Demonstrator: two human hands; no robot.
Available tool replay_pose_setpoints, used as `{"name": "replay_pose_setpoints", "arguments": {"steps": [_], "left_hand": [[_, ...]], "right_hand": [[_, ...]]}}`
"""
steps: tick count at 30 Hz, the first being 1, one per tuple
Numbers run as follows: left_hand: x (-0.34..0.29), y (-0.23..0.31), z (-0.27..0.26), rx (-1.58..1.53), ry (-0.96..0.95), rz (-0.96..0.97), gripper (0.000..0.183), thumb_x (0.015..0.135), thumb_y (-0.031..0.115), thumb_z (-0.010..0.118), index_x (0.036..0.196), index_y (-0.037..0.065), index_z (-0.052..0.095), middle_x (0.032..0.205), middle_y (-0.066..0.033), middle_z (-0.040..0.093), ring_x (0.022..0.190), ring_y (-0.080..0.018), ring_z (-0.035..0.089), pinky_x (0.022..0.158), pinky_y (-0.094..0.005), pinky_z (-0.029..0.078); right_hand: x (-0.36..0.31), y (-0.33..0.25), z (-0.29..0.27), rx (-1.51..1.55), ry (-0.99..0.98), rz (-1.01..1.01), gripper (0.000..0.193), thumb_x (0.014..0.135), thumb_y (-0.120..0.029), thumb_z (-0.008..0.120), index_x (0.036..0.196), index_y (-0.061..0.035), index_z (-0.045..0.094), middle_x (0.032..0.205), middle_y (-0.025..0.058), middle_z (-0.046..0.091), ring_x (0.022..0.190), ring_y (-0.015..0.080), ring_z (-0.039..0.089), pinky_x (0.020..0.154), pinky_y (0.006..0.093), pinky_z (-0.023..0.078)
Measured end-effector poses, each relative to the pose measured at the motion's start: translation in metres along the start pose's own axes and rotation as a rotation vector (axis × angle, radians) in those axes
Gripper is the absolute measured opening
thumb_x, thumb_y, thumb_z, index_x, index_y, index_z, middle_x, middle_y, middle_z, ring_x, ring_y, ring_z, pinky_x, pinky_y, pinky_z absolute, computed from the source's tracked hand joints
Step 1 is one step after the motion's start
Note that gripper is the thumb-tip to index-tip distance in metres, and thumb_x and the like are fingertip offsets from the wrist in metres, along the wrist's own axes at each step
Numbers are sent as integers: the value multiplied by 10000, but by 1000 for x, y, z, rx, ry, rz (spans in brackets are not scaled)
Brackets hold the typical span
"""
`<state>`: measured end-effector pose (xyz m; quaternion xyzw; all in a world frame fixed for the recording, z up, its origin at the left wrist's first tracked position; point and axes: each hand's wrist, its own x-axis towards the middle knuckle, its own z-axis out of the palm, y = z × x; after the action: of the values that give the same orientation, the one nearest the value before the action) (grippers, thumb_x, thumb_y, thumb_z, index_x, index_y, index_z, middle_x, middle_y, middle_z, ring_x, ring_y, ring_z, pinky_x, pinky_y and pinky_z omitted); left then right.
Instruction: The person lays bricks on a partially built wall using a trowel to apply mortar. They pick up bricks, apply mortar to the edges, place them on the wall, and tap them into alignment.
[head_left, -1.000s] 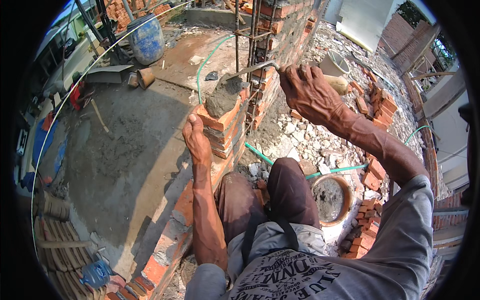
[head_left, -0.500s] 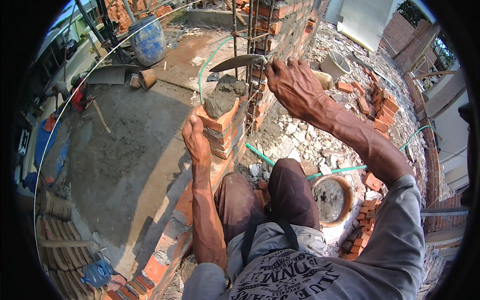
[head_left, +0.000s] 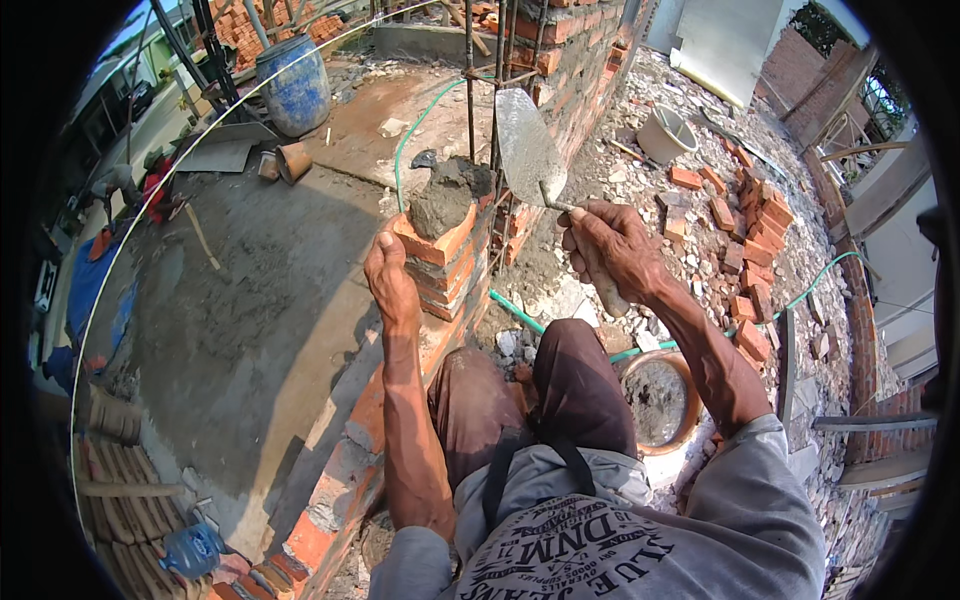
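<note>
Here's lettering, right across the grey shirt (head_left: 690,530)! Dark capitals in a print (head_left: 565,555) on its front, big ones slanting in rows, smaller lines packed between them, some perhaps numerals, though folds and the curving view make those hard to call.

Head cam = L of side-by-side pair, wide fisheye, upright, unmirrored. Looked steeply down & fwd from wearer's POV. Shirt (head_left: 620,530) v. close, btm ctr; knees (head_left: 583,375) just above. L hand (head_left: 393,280) & R hand (head_left: 615,248) near mid-frame, approx arm's reach. Blue drum (head_left: 293,85) & brick wall (head_left: 578,75) farther off, up top. Edges bent twd rim; blk border all rnd.
</note>
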<state>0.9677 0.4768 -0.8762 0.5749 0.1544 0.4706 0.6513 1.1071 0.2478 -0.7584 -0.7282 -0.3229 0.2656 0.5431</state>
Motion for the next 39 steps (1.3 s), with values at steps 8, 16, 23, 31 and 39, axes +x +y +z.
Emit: {"name": "replay_pose_setpoints", "arguments": {"steps": [8,16,23,31,39], "left_hand": [[2,-3,-6,80,-7,1,652,1028,493,326,1240,-70,578,1119,-165,627,1062,-248,555,965,-366,391],[4,-1,-12,14,-80,-61,688,1028,486,336,1330,-120,459,1284,-203,563,1210,-275,536,1059,-379,375],[0,3,-5,80,-2,-22,701,1027,522,276,1253,-73,569,1140,-184,612,1057,-263,542,983,-382,370],[-1,8,-8,-47,-121,-126,644,1044,458,300,1327,-89,485,1275,-186,571,1199,-253,540,1035,-371,389],[3,0,-10,28,-53,-57,682,1018,517,322,1279,-69,554,1240,-216,582,1182,-301,513,1040,-410,343]], "right_hand": [[-37,70,77,720,-226,209,340,988,-289,543,1029,45,591,725,64,593,539,132,555,441,265,495],[-14,-51,-6,-781,-121,-242,318,990,-275,487,919,18,588,648,106,553,593,209,544,584,377,445],[21,-114,-9,-1447,-401,-579,261,965,-214,509,837,7,562,695,150,538,720,313,573,701,448,454],[64,-85,-43,-1271,-393,-683,216,967,-209,520,868,-19,545,759,96,494,783,254,532,792,415,454],[70,-99,-30,-565,-740,-83,254,986,-234,509,959,5,591,751,117,651,491,163,628,363,285,515]]}}
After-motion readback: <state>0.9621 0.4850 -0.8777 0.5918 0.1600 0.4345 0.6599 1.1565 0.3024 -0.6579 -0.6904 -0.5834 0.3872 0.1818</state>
